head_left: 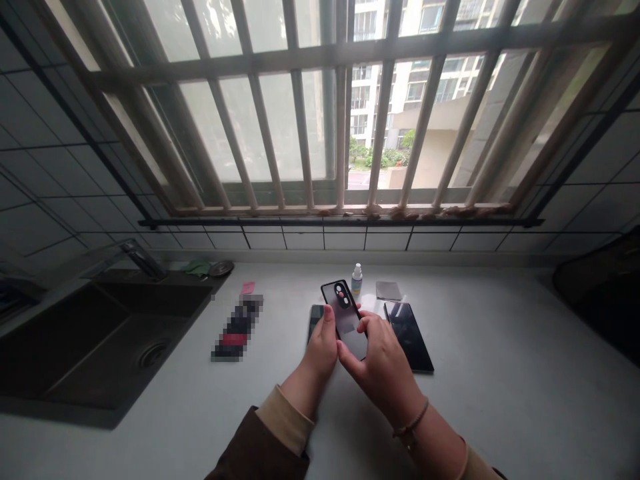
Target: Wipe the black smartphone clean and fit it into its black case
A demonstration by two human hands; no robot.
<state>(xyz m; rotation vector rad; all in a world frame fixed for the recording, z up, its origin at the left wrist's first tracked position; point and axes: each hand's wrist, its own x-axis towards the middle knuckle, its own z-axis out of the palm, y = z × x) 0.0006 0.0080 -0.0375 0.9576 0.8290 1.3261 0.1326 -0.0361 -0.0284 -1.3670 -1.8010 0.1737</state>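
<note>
Counter: a pale stone counter (500, 373) under a barred window, carrying everything in reach.

Left hand: the left hand (320, 350) grips the left edge of a black smartphone (350, 330), thumb upright against it, the other fingers hidden behind. A beige cuff (285, 420) shows at the wrist.

Right hand: the right hand (383, 363) has its fingers (370, 321) curled closed over the phone's right edge, thumb at the lower corner. A cord bracelet (411, 423) circles the wrist.

Phone: it is held tilted above the counter, back up, camera island at the far end. Holding it by the edges seems to keep the back panel unobstructed and in view.

Nearby: a second dark phone (315, 320) lies partly hidden behind the left hand, and a glossy black slab (409, 337) lies to the right. Just beyond stand a small spray bottle (357, 280) and a grey cloth (389, 290), seemingly kept close at hand.

Left side: a pixelated package (237, 327) lies apart, beside a dark sink (105, 340).

Far: window bars (300, 100), with apartment blocks (390, 73) outside.
</note>
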